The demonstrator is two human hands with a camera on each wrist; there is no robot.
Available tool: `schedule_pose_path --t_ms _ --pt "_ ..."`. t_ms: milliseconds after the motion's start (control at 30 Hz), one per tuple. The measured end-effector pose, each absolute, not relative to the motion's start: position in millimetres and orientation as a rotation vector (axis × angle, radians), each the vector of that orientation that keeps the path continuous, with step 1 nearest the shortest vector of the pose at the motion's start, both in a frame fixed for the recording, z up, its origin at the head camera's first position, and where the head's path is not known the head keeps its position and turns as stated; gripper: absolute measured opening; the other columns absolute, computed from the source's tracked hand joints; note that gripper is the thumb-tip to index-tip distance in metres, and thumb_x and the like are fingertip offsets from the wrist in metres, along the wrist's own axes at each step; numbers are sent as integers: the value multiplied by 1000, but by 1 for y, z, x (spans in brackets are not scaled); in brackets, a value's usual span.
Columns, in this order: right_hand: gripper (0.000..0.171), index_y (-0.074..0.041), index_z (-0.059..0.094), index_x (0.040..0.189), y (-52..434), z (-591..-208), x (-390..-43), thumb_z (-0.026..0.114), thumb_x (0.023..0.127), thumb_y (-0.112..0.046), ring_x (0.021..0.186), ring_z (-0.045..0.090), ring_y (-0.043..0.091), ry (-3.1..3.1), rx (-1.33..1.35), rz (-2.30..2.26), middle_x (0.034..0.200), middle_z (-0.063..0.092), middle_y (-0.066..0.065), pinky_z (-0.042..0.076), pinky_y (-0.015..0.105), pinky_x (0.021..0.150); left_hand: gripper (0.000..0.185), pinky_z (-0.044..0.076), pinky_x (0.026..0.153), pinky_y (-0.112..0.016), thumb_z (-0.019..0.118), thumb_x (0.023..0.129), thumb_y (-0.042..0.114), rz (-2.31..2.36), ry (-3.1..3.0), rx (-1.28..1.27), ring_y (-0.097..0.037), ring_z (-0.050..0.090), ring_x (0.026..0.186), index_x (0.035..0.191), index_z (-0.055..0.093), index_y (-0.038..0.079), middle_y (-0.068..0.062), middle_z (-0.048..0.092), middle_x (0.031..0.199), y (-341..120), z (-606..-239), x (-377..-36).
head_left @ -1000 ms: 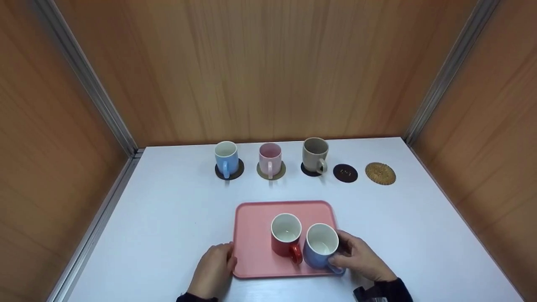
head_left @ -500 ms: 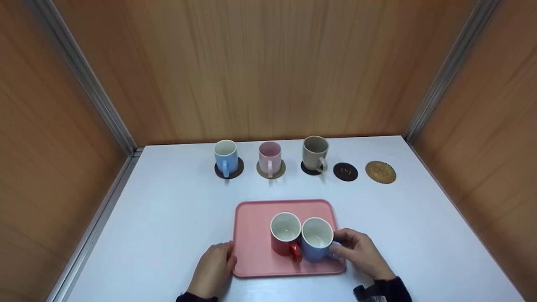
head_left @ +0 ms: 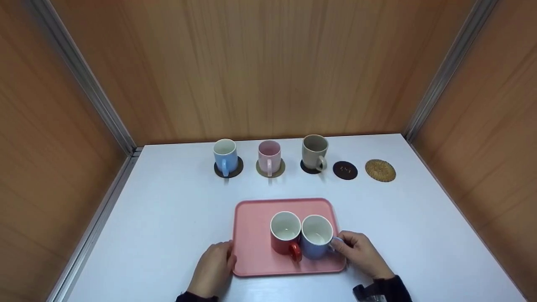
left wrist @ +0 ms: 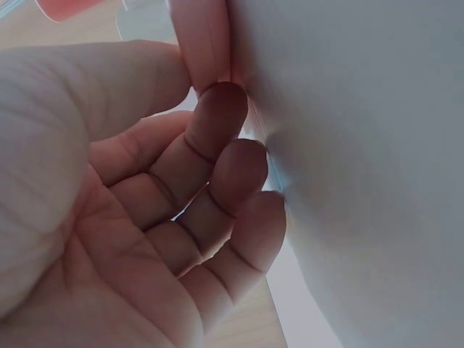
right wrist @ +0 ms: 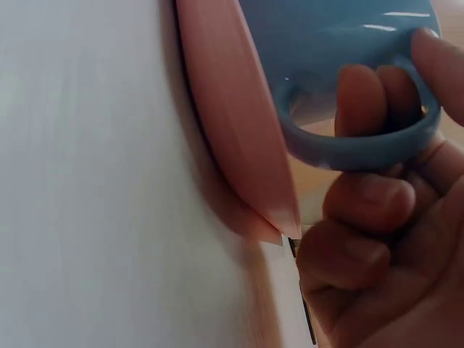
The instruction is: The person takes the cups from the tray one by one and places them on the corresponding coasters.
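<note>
right hand (head_left: 361,256) grips the handle of the blue mug (head_left: 316,237), fingers curled through the loop as the right wrist view shows. blue mug stands upright on the right part of the pink tray (head_left: 256,235), touching the red mug (head_left: 286,233) on its left; red mug upright too, handle toward the person. left hand (head_left: 214,268) rests at the tray's left near edge, fingers only loosely bent with the tips against the rim and thumb beside it, not wrapped round anything. tray lies on the white counter (head_left: 168,218) near the person. along the far edge of the counter: light blue mug (head_left: 225,153) on a dark coaster, pink mug (head_left: 269,154) on a tan coaster, grey mug (head_left: 314,150) on a dark coaster, then a bare dark coaster (head_left: 345,170) and a bare woven coaster (head_left: 380,170) to the right. wooden walls on three sides. dark sleeves at both wrists.
</note>
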State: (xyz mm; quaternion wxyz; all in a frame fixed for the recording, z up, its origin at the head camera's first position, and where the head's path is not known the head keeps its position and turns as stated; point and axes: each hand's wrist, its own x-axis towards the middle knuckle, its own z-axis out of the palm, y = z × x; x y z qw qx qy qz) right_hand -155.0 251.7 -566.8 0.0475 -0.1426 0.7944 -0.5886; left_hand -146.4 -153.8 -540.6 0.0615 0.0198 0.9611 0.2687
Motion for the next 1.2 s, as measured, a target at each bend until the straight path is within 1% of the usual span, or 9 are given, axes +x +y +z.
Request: schedule_pose_path --t_ms 100,167,333,433,533,667,767,933,1200 --pt "24 -3 69 87 252 -567 -156 61 108 -12 73 55 5 2415 -488 -1788 75 60 11 48 23 70 33 59 95 -51 73 99 13 821 2918 66 -27 72 102 127 72 -4 -11 78 103 -154 -541 -145" --pt "25 0 69 90 252 -566 -156 58 109 -12 72 55 12 2397 -515 -1787 75 57 19 48 24 71 33 59 97 -51 73 99 13 832 2923 63 -29 73 106 127 72 -4 -13 78 107 -153 -541 -145" --pt "30 3 67 94 253 -565 -158 52 113 -15 70 46 32 2329 -518 -1774 72 45 23 45 27 66 34 59 98 -51 73 99 13 844 2912 48 -29 73 108 128 72 -4 -14 78 108 -153 -541 -146" --pt "32 6 66 96 253 -563 -158 49 113 -15 69 44 37 2299 -517 -1770 71 45 24 45 30 64 33 59 97 -51 73 99 13 846 2907 43 -29 73 106 128 73 -4 -13 78 106 -154 -541 -147" --pt "35 8 65 96 252 -561 -158 48 114 -17 65 45 31 2272 -476 -1769 69 50 14 45 30 61 33 58 99 -52 73 99 13 855 2903 37 -29 73 107 128 73 -3 -13 78 107 -154 -541 -148" --pt "42 11 64 99 251 -554 -158 47 115 -24 62 46 17 2232 -389 -1753 73 56 0 43 27 57 34 57 102 -53 72 100 14 871 2901 34 -31 72 111 129 72 -3 -14 78 111 -154 -542 -147" --pt "45 11 63 102 249 -547 -157 46 116 -29 66 48 10 2223 -340 -1716 78 56 -1 43 25 61 35 57 103 -54 72 100 14 878 2902 28 -32 72 114 131 71 -3 -15 78 113 -154 -542 -147" --pt "52 10 61 106 244 -536 -154 43 116 -38 77 54 7 2236 -296 -1623 89 58 1 47 23 72 35 57 102 -53 72 100 13 903 2906 25 -32 73 113 130 71 -4 -15 78 111 -154 -543 -146" --pt "56 11 55 102 241 -530 -142 43 115 -42 72 51 10 2232 -198 -1562 82 54 -2 44 24 65 34 57 99 -54 73 97 10 910 2919 110 -33 72 108 127 71 -7 -15 77 107 -156 -544 -145"
